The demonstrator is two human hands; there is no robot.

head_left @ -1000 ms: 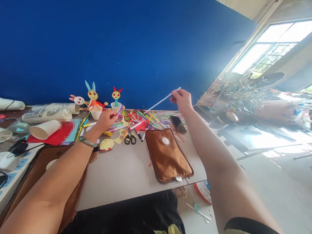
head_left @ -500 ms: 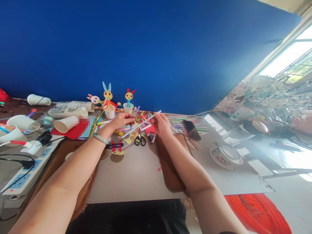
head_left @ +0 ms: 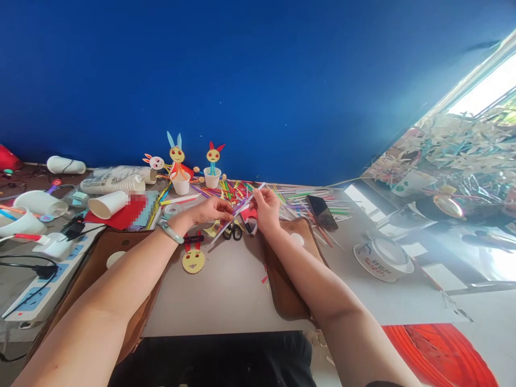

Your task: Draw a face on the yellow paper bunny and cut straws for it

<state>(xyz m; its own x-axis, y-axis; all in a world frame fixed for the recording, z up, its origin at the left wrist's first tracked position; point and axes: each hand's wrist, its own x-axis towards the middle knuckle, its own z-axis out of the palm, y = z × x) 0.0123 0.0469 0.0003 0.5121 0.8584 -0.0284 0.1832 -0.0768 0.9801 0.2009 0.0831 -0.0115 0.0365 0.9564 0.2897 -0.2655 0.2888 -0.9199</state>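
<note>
My right hand point(head_left: 266, 208) pinches a long thin white straw-like stick point(head_left: 220, 233), which slants down to the left. Closed at the fingertips, my left hand point(head_left: 213, 210) holds a purple strip point(head_left: 242, 205) against it; the two cross between my hands. Black-handled scissors point(head_left: 233, 232) lie just below them. A round yellow paper face with red ears point(head_left: 193, 261) is on the table nearer to me, with a dark pen point(head_left: 194, 238) across its ears.
Two rabbit figures stand in white paper cups point(head_left: 181, 185) by the blue wall. Many coloured sticks point(head_left: 298, 201) spread behind my hands, beside a phone point(head_left: 321, 211). To the right is a white bowl-shaped object point(head_left: 382, 258); to the left, a power strip point(head_left: 52, 274) and stacked cups point(head_left: 115, 181).
My left hand has moved right and down, bringing the purple strip against the white stick. The stick tilts more steeply now. The yellow paper face shows more fully as the view shifts.
</note>
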